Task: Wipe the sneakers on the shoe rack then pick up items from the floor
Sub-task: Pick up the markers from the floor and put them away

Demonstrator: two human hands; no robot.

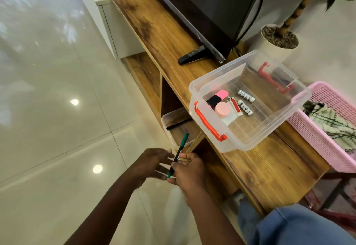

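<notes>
You're pinching the green pen (pixel 178 154) in your right hand (pixel 189 170) above the floor, near the clear bin (pixel 257 133) on the wooden shelf (pixel 173 33), and your left hand (pixel 154 161) is hovering beside it, fingers spread.

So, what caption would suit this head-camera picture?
Right hand holds a green-and-black pen beside the left hand, near a clear plastic box on a wooden shelf.

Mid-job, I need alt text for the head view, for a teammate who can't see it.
The right hand holds a green pen over the tiled floor, the left hand open beside it. A clear box on a wooden shelf holds a pink highlighter and two batteries; a pink basket sits beside it.
</notes>
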